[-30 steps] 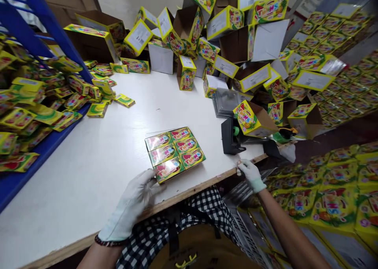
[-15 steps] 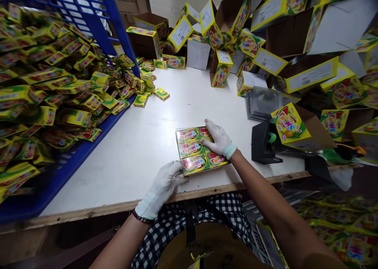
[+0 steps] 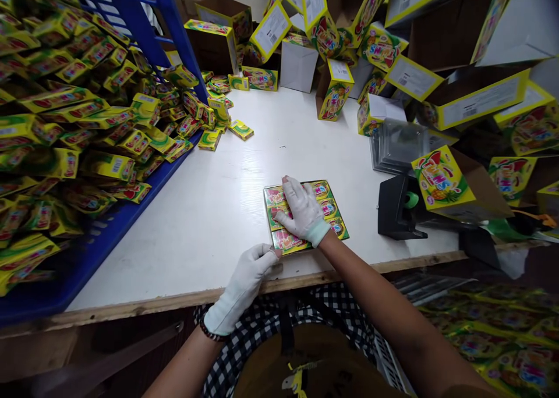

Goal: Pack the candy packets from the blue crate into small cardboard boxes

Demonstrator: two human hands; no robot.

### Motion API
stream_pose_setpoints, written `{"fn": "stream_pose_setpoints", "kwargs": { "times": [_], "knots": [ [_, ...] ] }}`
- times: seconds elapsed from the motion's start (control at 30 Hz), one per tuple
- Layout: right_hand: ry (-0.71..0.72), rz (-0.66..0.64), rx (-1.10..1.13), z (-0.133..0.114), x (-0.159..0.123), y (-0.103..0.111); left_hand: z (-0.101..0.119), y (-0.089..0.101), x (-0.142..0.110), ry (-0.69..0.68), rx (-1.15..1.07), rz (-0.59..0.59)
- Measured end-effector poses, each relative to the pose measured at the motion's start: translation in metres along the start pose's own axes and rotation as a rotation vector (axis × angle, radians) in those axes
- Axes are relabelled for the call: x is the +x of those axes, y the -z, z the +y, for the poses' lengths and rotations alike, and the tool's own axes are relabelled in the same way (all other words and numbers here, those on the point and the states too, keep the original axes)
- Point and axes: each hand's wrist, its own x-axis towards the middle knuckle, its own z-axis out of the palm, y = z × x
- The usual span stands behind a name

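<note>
On the white tabletop in front of me lies a shallow clear plastic tray (image 3: pixel 266 207) filled with rows of small yellow-green candy boxes (image 3: pixel 326 189). My left hand (image 3: pixel 251 272), in a white glove, pinches the tray's near left corner between thumb and fingers. Spread flat over the boxes at the tray's left and middle is my right hand (image 3: pixel 301 212), also gloved, with bare fingertips showing. It covers part of the boxes beneath it. Printed fronts in the right column and near row stay visible.
A blue basket (image 3: pixel 174 54) heaped with small candy boxes (image 3: pixel 109 118) stands at left, some spilled beside it. Larger display cartons (image 3: pixel 441 177) pile up along the back and right. Stacked clear trays (image 3: pixel 399 145) and a black tape dispenser (image 3: pixel 395 206) sit at right.
My right hand has slid left across the boxes, uncovering a right-hand column. The left hand stays at the tray's near left corner. The camera view has shifted slightly.
</note>
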Motion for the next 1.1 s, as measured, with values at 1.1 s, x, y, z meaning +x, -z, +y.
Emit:
{"fn": "stream_pose_setpoints", "kwargs": {
  "times": [1.1],
  "knots": [
    [-1.004, 0.050, 1.381, -0.056, -0.128, 0.028, -0.012, 0.015, 0.036, -1.307, 1.266, -0.118]
  ]
}}
